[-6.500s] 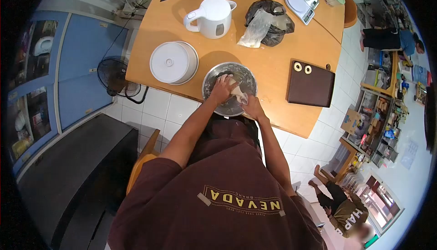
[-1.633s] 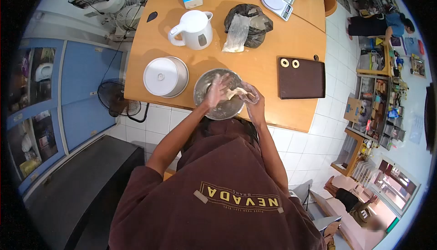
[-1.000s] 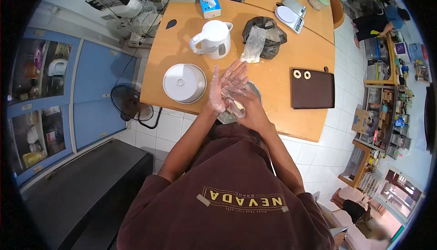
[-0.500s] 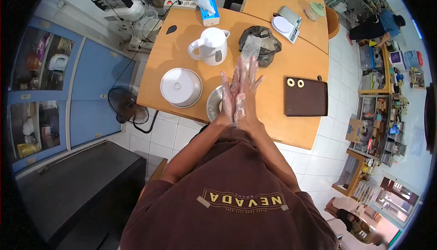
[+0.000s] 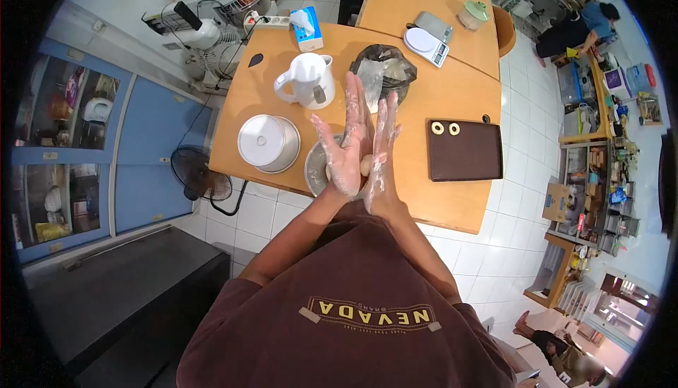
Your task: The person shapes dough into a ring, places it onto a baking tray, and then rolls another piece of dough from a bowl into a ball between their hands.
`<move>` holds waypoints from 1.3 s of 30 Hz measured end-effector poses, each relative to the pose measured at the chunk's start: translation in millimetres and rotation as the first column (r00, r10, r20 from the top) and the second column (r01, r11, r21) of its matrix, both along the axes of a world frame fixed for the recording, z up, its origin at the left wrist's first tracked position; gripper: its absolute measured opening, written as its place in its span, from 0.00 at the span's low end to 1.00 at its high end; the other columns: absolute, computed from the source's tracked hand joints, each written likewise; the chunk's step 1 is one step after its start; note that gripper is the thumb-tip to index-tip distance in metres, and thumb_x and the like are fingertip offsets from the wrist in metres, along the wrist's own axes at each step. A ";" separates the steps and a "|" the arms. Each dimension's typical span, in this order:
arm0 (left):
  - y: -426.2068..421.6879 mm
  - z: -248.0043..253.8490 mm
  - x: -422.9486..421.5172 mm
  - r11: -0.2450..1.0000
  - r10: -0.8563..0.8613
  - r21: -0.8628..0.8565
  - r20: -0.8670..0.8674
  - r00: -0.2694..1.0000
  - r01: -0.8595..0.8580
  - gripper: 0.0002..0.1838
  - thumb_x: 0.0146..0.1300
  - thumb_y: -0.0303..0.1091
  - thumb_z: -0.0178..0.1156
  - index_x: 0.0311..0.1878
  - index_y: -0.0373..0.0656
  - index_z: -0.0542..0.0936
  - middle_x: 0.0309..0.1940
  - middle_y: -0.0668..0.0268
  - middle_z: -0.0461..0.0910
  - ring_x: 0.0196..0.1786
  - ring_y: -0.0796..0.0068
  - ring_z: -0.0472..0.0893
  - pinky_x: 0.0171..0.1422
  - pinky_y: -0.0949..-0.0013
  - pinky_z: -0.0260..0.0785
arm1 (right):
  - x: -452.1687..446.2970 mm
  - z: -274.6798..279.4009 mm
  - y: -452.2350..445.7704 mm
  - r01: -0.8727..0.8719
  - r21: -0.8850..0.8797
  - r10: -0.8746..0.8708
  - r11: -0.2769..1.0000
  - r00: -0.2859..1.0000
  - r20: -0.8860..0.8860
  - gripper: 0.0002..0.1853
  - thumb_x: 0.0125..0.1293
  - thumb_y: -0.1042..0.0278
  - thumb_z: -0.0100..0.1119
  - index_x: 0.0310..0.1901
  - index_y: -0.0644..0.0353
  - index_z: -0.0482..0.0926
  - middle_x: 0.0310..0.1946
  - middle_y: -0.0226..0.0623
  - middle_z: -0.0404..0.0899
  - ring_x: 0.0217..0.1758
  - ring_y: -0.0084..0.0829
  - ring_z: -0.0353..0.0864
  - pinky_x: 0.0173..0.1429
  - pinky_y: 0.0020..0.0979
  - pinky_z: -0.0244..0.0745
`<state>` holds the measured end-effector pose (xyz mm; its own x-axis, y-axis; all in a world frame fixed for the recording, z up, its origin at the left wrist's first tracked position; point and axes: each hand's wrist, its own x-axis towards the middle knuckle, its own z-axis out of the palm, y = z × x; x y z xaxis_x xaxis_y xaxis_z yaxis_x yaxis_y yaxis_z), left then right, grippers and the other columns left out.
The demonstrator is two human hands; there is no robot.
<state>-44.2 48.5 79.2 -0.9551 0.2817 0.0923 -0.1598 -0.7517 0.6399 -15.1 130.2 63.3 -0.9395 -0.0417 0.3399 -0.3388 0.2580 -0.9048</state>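
- A dark brown shirt (image 5: 346,268) printed with "NEVADA" is worn by the person, nearest to the camera.
- A small, pale piece of dough (image 5: 366,165) is held between the palms, near the heels of the hands, above the near edge of the table (image 5: 413,197).
- By the left hand (image 5: 346,151), whitened with residue, the dough is pressed from one side; its fingers are extended, its thumb spread outward.
- By the right hand (image 5: 383,165), similarly coated, the dough is pressed from the other side, fingers straight and pointed away from the body.
- A metal bowl (image 5: 315,167) is partly hidden behind the left hand.
- To the bowl's left, a white lidded container (image 5: 263,140) is set down.
- At the right, two pale rings (image 5: 445,128) are placed in the far left corner of a dark tray (image 5: 466,158).
- Farther back, a white kettle (image 5: 311,80), a clear bag (image 5: 370,77) against a black bag (image 5: 401,91), and a kitchen scale (image 5: 425,46) are seen.
- Beyond the kettle, a blue tissue box (image 5: 309,38) is placed.
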 end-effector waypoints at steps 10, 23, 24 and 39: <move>37.5 9.9 33.9 0.958 -0.004 -0.269 -0.350 0.937 -0.096 0.61 0.63 0.86 0.13 0.87 0.46 0.33 0.88 0.60 0.26 0.88 0.58 0.26 0.88 0.50 0.20 | -3.4 14.6 31.5 0.026 -0.137 -0.062 0.990 0.961 -0.268 0.50 0.76 0.24 0.13 0.85 0.57 0.37 0.87 0.50 0.26 0.89 0.52 0.26 0.82 0.61 0.09; 65.1 -0.5 33.5 0.951 0.055 -0.293 -0.144 0.988 -0.095 0.64 0.58 0.92 0.18 0.88 0.54 0.37 0.88 0.69 0.35 0.88 0.59 0.43 0.87 0.44 0.37 | 32.1 21.1 60.6 -0.113 -0.049 0.096 0.992 0.961 -0.259 0.51 0.75 0.23 0.11 0.85 0.59 0.37 0.87 0.51 0.25 0.89 0.53 0.21 0.81 0.59 0.05; 71.9 2.3 37.3 0.918 0.056 -0.366 -0.262 0.963 -0.153 0.64 0.58 0.91 0.18 0.87 0.53 0.37 0.88 0.68 0.35 0.88 0.58 0.42 0.87 0.46 0.35 | 32.2 24.4 64.2 -0.111 -0.054 0.092 0.992 0.957 -0.273 0.51 0.75 0.23 0.11 0.85 0.59 0.37 0.87 0.51 0.25 0.89 0.53 0.21 0.81 0.59 0.05; 73.7 42.0 63.8 0.968 0.108 -0.216 -0.117 0.987 -0.131 0.64 0.58 0.91 0.20 0.87 0.52 0.37 0.88 0.70 0.34 0.88 0.59 0.37 0.88 0.44 0.33 | 45.6 22.8 72.9 -0.214 -0.052 0.194 0.975 0.948 -0.251 0.49 0.76 0.25 0.11 0.85 0.57 0.35 0.86 0.54 0.24 0.89 0.54 0.20 0.81 0.58 0.05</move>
<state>19.6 122.2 121.2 -0.9715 0.1907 0.1405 -0.0015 -0.5981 0.8014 30.5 203.0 86.1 -0.8022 -0.1882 0.5666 -0.5888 0.0924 -0.8030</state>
